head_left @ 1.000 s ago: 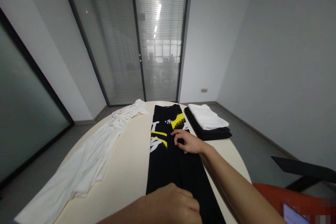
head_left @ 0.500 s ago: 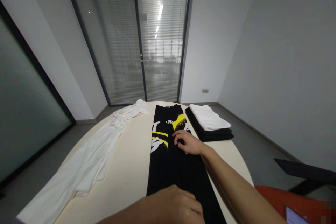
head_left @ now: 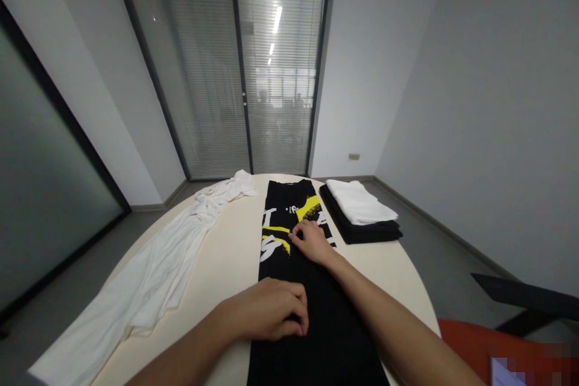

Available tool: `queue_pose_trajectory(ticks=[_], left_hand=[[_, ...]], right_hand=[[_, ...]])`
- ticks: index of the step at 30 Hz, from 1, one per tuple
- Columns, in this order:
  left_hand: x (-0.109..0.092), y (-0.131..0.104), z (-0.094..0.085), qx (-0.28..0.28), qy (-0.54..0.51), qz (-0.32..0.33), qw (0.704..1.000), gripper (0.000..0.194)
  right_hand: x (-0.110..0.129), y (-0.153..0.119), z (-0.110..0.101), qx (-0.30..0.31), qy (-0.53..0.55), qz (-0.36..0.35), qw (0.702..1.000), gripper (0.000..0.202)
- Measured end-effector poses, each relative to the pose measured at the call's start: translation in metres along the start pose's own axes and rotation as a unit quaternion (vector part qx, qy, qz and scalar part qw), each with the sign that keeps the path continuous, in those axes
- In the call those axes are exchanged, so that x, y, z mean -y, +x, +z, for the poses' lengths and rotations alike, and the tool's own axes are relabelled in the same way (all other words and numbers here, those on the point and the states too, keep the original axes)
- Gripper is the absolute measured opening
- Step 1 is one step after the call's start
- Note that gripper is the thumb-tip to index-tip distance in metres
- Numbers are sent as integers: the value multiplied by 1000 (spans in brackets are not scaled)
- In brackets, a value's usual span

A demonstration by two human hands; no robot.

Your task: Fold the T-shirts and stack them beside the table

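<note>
A black T-shirt (head_left: 294, 196) with a white and yellow print lies lengthwise down the middle of the table, folded narrow, its collar at the far end. On the print, my right hand (head_left: 313, 241) bends its fingers, thumb and forefinger pinched together at the cloth. Closer to me, my left hand (head_left: 274, 309) is over the plain black part, fingers curled and the thumb drawn up to them at the fabric. No cloth is visibly raised by either hand, and my forearms cover some of the shirt's near part.
Along the table's left side stretches a rumpled white garment (head_left: 154, 271). At the right, a folded white cloth (head_left: 359, 202) rests on folded black clothes (head_left: 371, 234). The round pale table (head_left: 407, 274) has a red chair (head_left: 470, 344) beside its right edge.
My left hand has moved forward and left along the black T-shirt. My right hand has shifted slightly left on the print, uncovering more white lettering at the right edge. The other clothes have stayed put.
</note>
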State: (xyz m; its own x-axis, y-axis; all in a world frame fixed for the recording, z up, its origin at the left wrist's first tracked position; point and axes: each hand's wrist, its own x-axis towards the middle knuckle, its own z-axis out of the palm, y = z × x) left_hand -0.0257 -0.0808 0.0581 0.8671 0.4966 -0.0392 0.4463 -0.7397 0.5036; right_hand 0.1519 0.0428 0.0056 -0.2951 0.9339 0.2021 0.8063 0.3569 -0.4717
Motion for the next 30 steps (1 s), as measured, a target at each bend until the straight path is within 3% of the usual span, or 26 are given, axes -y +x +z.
queue_pose_trajectory(ticks=[7, 12, 17, 20, 23, 27, 30], left_hand=[[-5, 4, 4, -35, -20, 35, 999, 9], [-4, 2, 6, -9, -2, 20, 1000, 33], [-8, 3, 10, 5, 4, 42, 999, 21], [-8, 5, 15, -7, -13, 71, 997, 10], [-6, 7, 19, -25, -16, 87, 996, 10], [-4, 10, 26, -63, 37, 107, 992, 35], [-5, 11, 29, -81, 61, 123, 987, 70]], right_hand=[[-13, -1, -6, -19, 29, -48, 998, 14], [-14, -4, -5, -5, 33, -51, 998, 20], [-13, -6, -8, 8, 32, -58, 998, 17], [-13, -6, -9, 6, 37, -60, 998, 18], [-14, -6, -9, 1, 40, -63, 997, 18], [-16, -7, -8, -4, 25, -83, 996, 13], [-19, -8, -8, -20, 4, -84, 996, 44]])
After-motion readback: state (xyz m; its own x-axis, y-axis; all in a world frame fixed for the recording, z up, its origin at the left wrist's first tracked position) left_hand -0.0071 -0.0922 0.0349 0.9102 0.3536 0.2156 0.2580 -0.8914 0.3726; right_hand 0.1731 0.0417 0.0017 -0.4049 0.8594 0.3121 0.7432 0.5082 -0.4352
